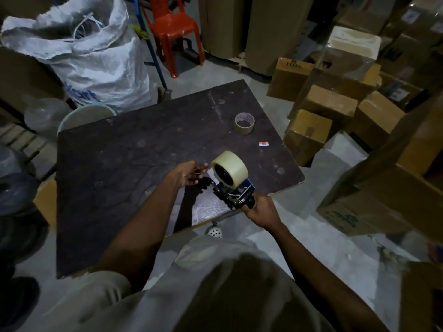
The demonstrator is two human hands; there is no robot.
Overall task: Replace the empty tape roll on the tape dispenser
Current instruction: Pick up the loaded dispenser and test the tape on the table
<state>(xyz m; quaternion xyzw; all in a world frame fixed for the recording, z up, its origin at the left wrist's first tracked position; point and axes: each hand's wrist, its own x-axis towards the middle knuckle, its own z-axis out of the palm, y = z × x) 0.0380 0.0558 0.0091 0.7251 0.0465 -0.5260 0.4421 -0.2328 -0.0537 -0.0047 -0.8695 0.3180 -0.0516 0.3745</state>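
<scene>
Nearest the camera: pale shirt (215, 283), both bare forearms reaching out over the near edge of the dark worktop (115, 164). Right hand (260, 212) has its grip clenched around the handle of the tape dispenser (236, 196), held just at the worktop's near right corner, blue frame and black metal parts facing up. A full roll of pale tape (230, 169) sits on the dispenser's hub, black core facing the camera. Left hand (189, 173) is just left of the roll, fingers pinched close by a whitish strip at the roll's edge, probably the loose tape end, but it's blurred and I cannot tell if the grip really holds it. Farther across the worktop, well apart from the dispenser, the empty brown cardboard core (244, 123) stands on its side rim, with a small orange-white sticker (263, 144) between it and the dispenser. Beyond: white woven sack (79, 56) to the far left, red plastic chair (172, 27) behind, stacked cardboard boxes (335, 104) to the right on the grey floor.
</scene>
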